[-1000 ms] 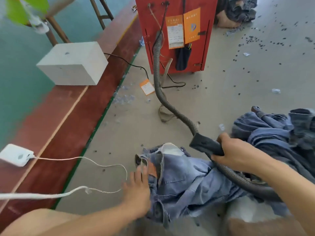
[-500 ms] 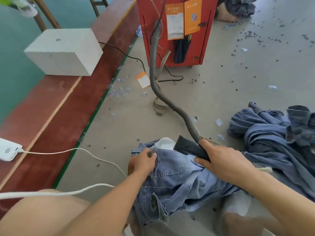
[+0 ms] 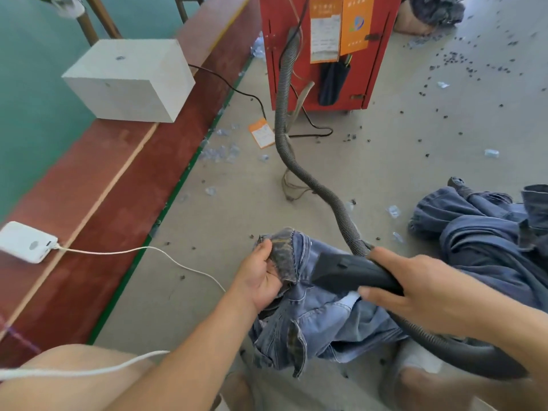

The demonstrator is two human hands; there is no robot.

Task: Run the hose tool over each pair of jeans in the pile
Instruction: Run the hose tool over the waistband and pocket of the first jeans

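Note:
A light blue pair of jeans (image 3: 320, 321) lies bunched on the grey floor in front of me. My left hand (image 3: 261, 277) grips its waistband and lifts the edge up. My right hand (image 3: 415, 289) holds the black nozzle (image 3: 347, 272) of the hose tool, whose mouth points at the raised waistband. The ribbed grey hose (image 3: 284, 123) runs from the nozzle back to the red machine (image 3: 323, 48). A pile of darker blue jeans (image 3: 486, 232) lies to the right.
A red-brown ledge (image 3: 118, 188) runs along the left with a white block (image 3: 130, 81) and a white charger (image 3: 26, 241) whose cable trails across the floor. An orange tag (image 3: 261, 133), dark lint specks and plastic scraps dot the floor. More denim (image 3: 436, 10) sits far back.
My left hand went from lying flat on the jeans to gripping the waistband and raising it. My right hand brought the nozzle leftward to the waistband.

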